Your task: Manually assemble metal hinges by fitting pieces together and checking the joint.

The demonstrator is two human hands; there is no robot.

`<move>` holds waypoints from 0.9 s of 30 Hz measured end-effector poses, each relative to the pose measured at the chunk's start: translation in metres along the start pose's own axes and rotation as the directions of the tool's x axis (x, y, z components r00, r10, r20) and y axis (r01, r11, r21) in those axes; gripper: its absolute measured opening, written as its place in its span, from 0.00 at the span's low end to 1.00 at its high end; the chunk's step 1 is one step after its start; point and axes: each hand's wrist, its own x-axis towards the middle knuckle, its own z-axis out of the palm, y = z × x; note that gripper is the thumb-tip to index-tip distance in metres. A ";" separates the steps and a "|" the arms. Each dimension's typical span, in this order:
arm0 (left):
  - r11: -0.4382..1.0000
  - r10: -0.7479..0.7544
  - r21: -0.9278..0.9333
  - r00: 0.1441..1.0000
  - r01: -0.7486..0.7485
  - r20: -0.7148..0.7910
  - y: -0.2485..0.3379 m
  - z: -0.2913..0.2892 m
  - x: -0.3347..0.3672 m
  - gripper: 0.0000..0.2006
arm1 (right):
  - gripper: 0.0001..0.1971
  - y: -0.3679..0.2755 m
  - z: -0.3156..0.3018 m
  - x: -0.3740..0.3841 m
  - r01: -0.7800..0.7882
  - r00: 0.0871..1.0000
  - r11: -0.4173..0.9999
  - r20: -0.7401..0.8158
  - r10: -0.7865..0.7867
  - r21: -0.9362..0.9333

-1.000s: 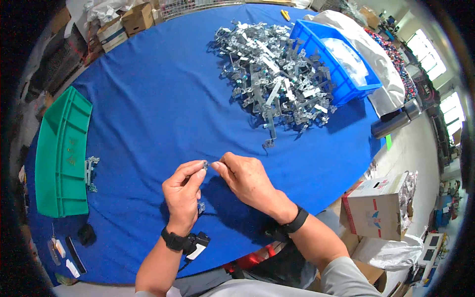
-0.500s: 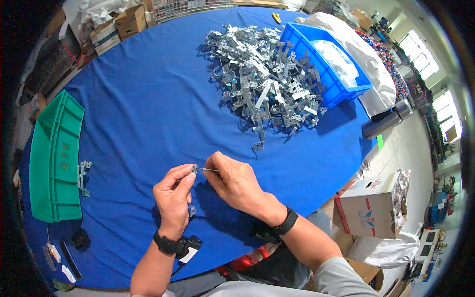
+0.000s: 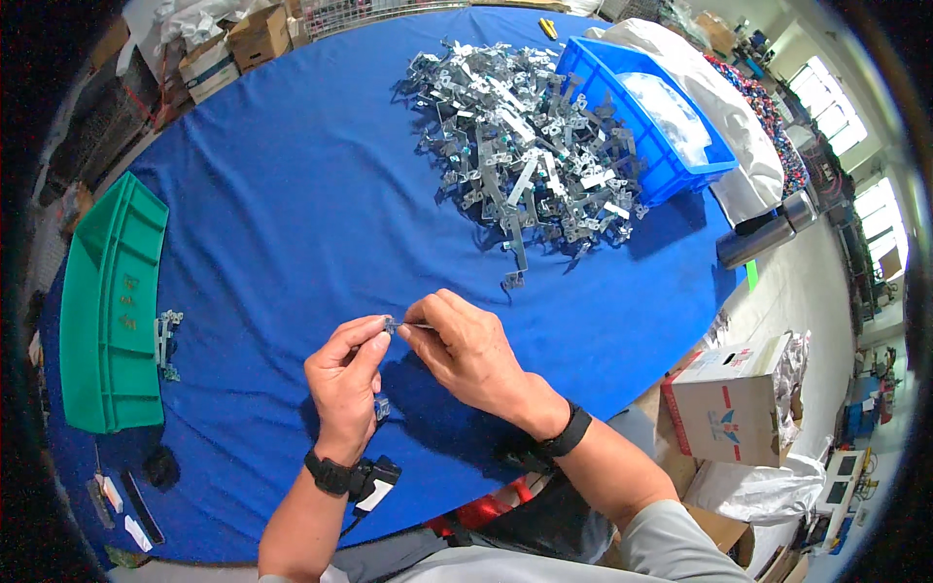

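Near the middle of the blue cloth, my left hand (image 3: 342,384) is closed, thumb and fingertips pinching the end of a small metal bracket (image 3: 390,325). More shiny metal (image 3: 382,408) shows below that palm; whether it is the same piece I cannot tell. My right hand (image 3: 471,355) faces it, fingers closed on a thin metal piece (image 3: 420,326) whose tip meets the bracket; its exact kind is too small to make out. Beyond my hands lies a big heap of similar metal brackets (image 3: 525,146).
A green bin (image 3: 112,389) stands at the left with a few brackets (image 3: 168,345) beside it. At the far right are a blue crate (image 3: 680,180) holding a clear bag, and a metal flask (image 3: 753,243). A carton (image 3: 724,408) stands right of the table.
My right fingertips have come slightly closer to the left ones, so less of the thin metal piece shows between them. The whole view has shifted a little.
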 end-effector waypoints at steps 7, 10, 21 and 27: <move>1.000 0.011 0.000 1.000 -0.011 0.016 -0.001 -0.001 -0.002 0.08 | 0.07 0.001 0.004 -0.003 0.024 1.000 0.994 0.003 -0.024 -0.110; 1.000 0.020 -0.007 1.000 -0.020 0.018 -0.001 -0.001 -0.002 0.08 | 0.07 0.003 0.004 -0.004 0.023 1.000 0.990 0.000 -0.023 -0.139; 1.000 0.013 -0.011 1.000 -0.013 -0.006 0.000 0.000 -0.003 0.08 | 0.07 0.002 0.006 -0.003 0.059 0.998 0.997 -0.013 -0.059 -0.052; 1.000 0.004 -0.015 0.999 -0.005 -0.042 -0.004 0.001 -0.002 0.08 | 0.06 -0.001 0.007 -0.003 0.030 0.998 1.000 -0.047 -0.031 -0.008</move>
